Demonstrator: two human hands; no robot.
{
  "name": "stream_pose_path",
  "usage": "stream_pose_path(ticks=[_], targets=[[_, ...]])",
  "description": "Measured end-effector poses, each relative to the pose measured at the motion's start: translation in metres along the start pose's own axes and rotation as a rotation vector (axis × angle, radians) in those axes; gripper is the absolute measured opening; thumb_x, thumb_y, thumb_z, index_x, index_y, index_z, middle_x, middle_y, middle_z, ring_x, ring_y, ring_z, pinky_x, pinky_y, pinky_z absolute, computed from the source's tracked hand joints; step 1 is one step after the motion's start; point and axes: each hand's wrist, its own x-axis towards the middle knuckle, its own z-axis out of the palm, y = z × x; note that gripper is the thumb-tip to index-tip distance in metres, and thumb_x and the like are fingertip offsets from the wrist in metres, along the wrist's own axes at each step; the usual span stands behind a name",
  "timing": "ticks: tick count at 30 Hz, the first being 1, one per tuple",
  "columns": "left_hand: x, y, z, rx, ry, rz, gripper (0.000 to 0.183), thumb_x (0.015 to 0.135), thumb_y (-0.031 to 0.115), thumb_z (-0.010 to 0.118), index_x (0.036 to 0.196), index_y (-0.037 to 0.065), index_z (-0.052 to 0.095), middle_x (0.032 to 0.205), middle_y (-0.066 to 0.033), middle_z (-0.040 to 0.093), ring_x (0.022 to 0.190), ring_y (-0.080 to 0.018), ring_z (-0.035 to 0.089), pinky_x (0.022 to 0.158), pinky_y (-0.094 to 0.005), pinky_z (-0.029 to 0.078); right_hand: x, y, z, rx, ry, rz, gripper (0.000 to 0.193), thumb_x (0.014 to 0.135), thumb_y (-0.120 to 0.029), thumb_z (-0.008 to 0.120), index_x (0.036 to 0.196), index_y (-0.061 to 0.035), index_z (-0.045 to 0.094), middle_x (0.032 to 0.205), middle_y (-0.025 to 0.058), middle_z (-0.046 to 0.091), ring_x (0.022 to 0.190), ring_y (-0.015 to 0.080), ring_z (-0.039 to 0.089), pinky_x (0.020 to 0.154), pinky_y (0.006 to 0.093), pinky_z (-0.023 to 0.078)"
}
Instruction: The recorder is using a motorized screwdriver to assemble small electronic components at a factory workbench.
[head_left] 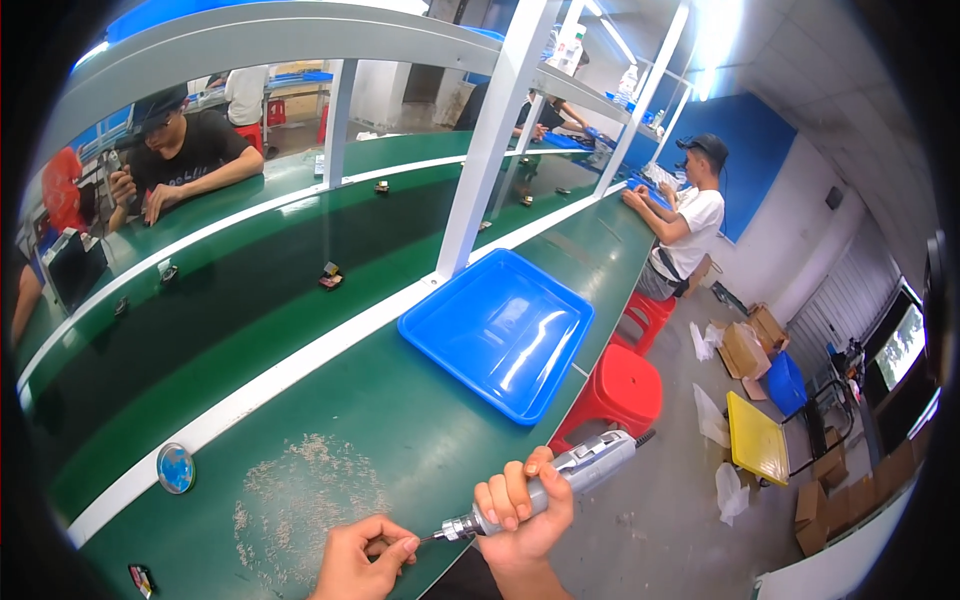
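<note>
My right hand (525, 508) is wrapped round a grey electric screwdriver (592, 463), held tilted over the near edge of the green bench. Its thin bit points left and down, and the tip runs into the fingertips of my left hand (365, 560). That hand is pinched closed; whatever sits between its thumb and finger is too small or hidden to name. Many tiny screws (300, 500) lie scattered on the bench top beyond my left hand. A small black and red part (141, 580) rests at the lower left.
Ahead stands a shallow blue tray (500, 335), beside a white shelf post (490, 150). A round blue tin (175, 468) sits by the white rail. Small assemblies (330, 277) lie on the dark green belt. Red stools (625, 385) stand right; other people sit along the line.
</note>
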Motion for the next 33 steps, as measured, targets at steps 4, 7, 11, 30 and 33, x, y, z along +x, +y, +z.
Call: stream_pose_path(ticks=[4, 7, 11, 30, 33], targets=[[-0.004, 0.005, 0.004, 0.138, 0.064, 0.030, 0.011, 0.091, 0.007, 0.061, 0.082, 0.000, 0.061, 0.070, 0.0007, 0.059, 0.062, -0.0042, 0.051, 0.058, -0.0204, 0.042, 0.000, -0.001, 0.001, 0.014, 0.003, 0.005, 0.014, 0.094, -0.019, 0.044, 0.089, -0.0100, 0.054, 0.052, 0.0000, 0.038, 0.042, 0.0114, 0.034, 0.051, 0.0302, 0.036], [-0.005, 0.001, 0.007, 0.167, 0.094, 0.081, 0.012, 0.091, 0.008, 0.061, 0.082, 0.000, 0.061, 0.070, 0.0012, 0.058, 0.063, -0.0037, 0.050, 0.057, -0.0205, 0.041, -0.001, -0.002, 0.002, 0.001, -0.001, -0.001, 0.014, 0.094, -0.019, 0.044, 0.090, -0.0101, 0.054, 0.052, -0.0002, 0.038, 0.042, 0.0113, 0.034, 0.051, 0.0299, 0.036], [-0.003, 0.001, 0.007, 0.218, 0.106, 0.081, 0.013, 0.091, 0.009, 0.061, 0.082, 0.001, 0.062, 0.069, 0.0015, 0.059, 0.062, -0.0034, 0.050, 0.056, -0.0204, 0.040, 0.000, 0.000, 0.000, 0.008, 0.020, 0.005, 0.015, 0.094, -0.019, 0.044, 0.089, -0.0101, 0.054, 0.052, -0.0004, 0.038, 0.042, 0.0113, 0.034, 0.051, 0.0297, 0.036], [-0.004, -0.001, 0.001, 0.400, 0.097, 0.067, 0.010, 0.088, 0.006, 0.065, 0.090, -0.004, 0.064, 0.077, -0.0075, 0.066, 0.069, -0.0110, 0.061, 0.060, -0.0254, 0.049, -0.001, 0.009, -0.005, 0.012, 0.139, 0.045, 0.014, 0.093, -0.022, 0.046, 0.087, -0.0108, 0.052, 0.052, -0.0010, 0.036, 0.041, 0.0108, 0.033, 0.049, 0.0289, 0.035], [0.003, -0.014, -0.001, 0.504, 0.076, 0.132, 0.018, 0.084, 0.005, 0.069, 0.099, -0.003, 0.064, 0.082, -0.0099, 0.068, 0.073, -0.0120, 0.064, 0.060, -0.0256, 0.052, 0.004, 0.010, -0.010, 0.029, 0.177, 0.065, 0.014, 0.093, -0.021, 0.046, 0.086, -0.0108, 0.051, 0.051, -0.0015, 0.035, 0.040, 0.0104, 0.033, 0.048, 0.0286, 0.036]])
